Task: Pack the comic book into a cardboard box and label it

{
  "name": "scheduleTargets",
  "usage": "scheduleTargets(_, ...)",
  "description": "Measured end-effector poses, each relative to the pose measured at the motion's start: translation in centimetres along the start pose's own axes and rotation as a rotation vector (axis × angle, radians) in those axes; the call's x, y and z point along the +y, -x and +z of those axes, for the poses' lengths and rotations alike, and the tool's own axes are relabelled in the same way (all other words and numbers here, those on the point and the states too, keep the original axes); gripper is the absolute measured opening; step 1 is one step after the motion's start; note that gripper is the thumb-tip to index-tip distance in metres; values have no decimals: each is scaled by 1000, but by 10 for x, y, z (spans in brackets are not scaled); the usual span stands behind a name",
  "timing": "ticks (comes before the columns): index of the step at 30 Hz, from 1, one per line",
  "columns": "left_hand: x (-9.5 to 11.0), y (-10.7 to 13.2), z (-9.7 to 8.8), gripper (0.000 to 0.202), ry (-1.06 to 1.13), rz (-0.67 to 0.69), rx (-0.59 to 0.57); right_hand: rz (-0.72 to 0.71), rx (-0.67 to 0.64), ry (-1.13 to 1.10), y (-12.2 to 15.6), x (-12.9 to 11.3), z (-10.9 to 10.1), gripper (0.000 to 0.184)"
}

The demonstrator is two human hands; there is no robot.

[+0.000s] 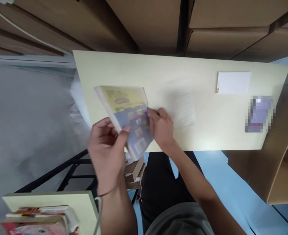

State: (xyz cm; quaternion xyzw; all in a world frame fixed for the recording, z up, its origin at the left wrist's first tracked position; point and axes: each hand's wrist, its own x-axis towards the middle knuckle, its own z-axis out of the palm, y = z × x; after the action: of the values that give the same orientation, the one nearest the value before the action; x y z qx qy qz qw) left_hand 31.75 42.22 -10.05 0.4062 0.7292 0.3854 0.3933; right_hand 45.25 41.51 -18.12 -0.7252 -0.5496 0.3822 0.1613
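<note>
A thick book (134, 127) with a yellow and blue cover is held tilted above the pale table. My left hand (109, 140) grips it along its thick left side, thumb pressed on the cover. At the opposite edge, my right hand (161, 125) has its fingers curled and closed on the book's side; the exact fingertip contact is blurred. Just right of that hand, a whitish sheet (184, 107) with faint lines of print lies on the table, smeared and hard to make out.
The table (207, 137) also bears a white pad or card stack (234, 83) and a pixelated purple item (259, 114). Cardboard boxes (227, 42) line the far side; an open carton (280, 156) stands right. Several books or magazines (39, 222) lie on a lower-left stand (82, 197).
</note>
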Motion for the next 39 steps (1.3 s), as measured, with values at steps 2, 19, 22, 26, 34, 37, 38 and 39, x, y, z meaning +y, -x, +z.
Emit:
scheduleTargets(2, 10, 10, 33, 41, 16, 78, -29, -7, 9, -177, -1, 14, -18, 38)
scheduleTargets(19, -33, 17, 105, 36, -270, 207, -61, 107, 313, -233, 24, 82, -102, 33)
scheduleTargets(22, -52, 12, 76, 38, -241, 36, 5, 113, 303, -207, 22, 81, -92, 30)
scheduleTargets(26, -59, 12, 71, 40, -65, -196, -74, 106, 321, -123, 19, 79, -87, 24)
scheduleTargets(34, 9, 18, 59, 30, 47, -47, -101, 68, 205, -10, 11, 59, -70, 17)
scheduleTargets(37, 35, 37, 75, 31, 28, 67, -244, 101, 181, -123, 17, 55, -75, 21)
scheduleTargets(38, 39, 43, 84, 31, 37, 100, -294, 121, 181, -201, 20, 56, -82, 25)
scheduleTargets(39, 42, 49, 94, 31, 50, 135, -341, 145, 190, -283, 25, 59, -92, 33)
